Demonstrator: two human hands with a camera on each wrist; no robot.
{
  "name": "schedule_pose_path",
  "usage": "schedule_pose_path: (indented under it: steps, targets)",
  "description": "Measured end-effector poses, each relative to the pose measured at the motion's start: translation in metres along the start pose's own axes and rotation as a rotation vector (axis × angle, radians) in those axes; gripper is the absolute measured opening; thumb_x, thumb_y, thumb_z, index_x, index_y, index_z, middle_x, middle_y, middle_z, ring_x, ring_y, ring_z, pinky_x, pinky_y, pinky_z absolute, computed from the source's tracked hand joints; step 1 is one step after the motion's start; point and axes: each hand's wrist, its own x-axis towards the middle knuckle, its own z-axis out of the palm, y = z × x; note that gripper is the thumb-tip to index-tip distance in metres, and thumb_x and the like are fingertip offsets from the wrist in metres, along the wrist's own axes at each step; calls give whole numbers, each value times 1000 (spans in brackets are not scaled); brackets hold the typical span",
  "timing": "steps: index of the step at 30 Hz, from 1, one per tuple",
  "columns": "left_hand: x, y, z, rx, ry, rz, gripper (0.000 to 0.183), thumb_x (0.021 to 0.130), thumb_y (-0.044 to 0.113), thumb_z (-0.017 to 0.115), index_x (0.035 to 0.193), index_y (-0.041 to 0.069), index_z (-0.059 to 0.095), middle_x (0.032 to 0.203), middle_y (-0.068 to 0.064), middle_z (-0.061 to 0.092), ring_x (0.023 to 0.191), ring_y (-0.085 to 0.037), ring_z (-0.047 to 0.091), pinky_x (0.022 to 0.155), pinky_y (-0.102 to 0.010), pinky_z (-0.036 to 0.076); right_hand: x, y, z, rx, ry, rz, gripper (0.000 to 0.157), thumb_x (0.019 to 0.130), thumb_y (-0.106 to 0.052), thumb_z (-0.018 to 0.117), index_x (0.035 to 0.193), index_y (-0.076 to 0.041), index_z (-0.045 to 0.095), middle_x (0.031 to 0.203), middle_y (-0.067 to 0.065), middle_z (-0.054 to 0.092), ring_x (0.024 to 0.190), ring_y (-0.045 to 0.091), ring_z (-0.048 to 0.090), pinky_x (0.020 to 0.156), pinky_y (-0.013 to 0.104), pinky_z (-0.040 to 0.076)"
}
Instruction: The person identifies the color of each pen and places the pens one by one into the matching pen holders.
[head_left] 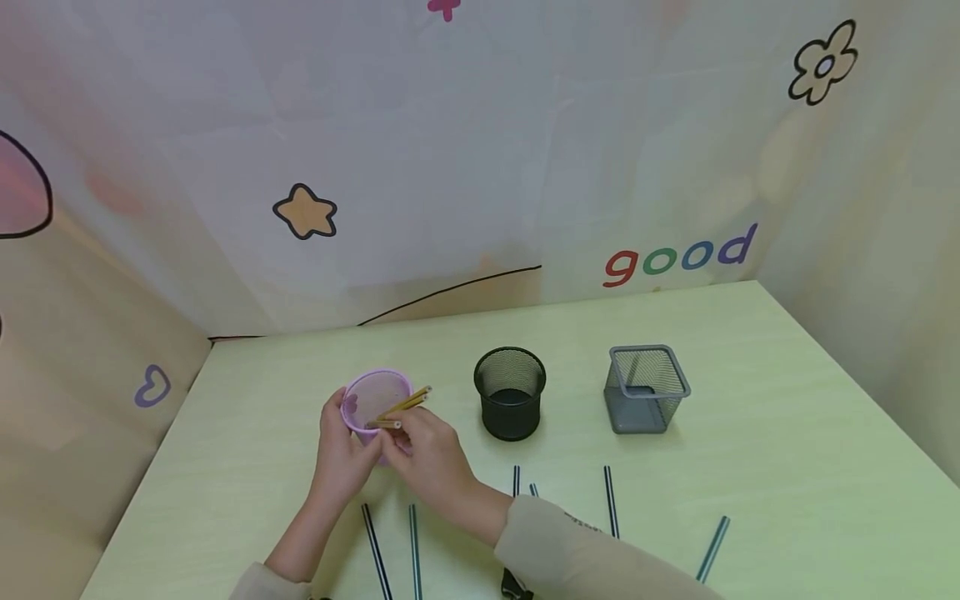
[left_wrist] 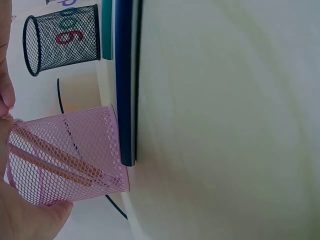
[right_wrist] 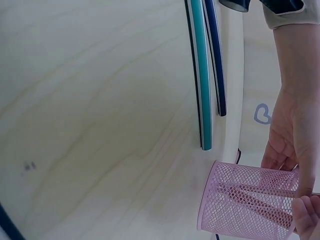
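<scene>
The pink mesh cup (head_left: 382,388) is between the hands, likely light and stiff; grip its wall below the rim. The left hand (head_left: 345,454) curls round its side; the right hand (head_left: 433,456) pinches slim gold sticks (head_left: 420,394) at the rim, left of a black mesh cup (head_left: 512,425).

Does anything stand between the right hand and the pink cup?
Nothing visible does: the right hand is at the rim of the pink mesh cup by the yellow sticks, and the left hand holds the cup's side.
</scene>
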Motion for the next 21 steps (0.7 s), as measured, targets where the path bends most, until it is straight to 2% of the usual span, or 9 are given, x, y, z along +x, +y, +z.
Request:
schedule_pose_path:
  steps: [7, 14, 21]
  targets:
    - [-1, 2, 0, -3, -2, 7, 86, 77, 4, 70, 142, -14, 16, 139, -34, 29, 128, -47, 36, 107, -58, 33, -3, 1, -3, -22, -18, 50, 21, 81, -9, 73, 98, 2, 66, 82, 8, 63, 72, 14, 63, 65, 12, 52]
    - [-1, 5, -1, 17, -28, -14, 89, 79, 10, 72, 143, -13, 14, 139, -34, 29, 129, -46, 36, 107, -58, 33, -3, 3, -6, -33, 4, 49, 22, 79, -9, 75, 97, 1, 67, 79, 6, 62, 70, 14, 62, 63, 12, 51]
    - [0, 9, -3, 28, -52, -40, 89, 81, 11, 72, 143, -12, 13, 139, -33, 29, 129, -47, 36, 105, -58, 35, -4, 2, -16, 31, -11, 76, 23, 80, -8, 74, 99, 3, 66, 82, 8, 63, 73, 18, 64, 66, 20, 55]
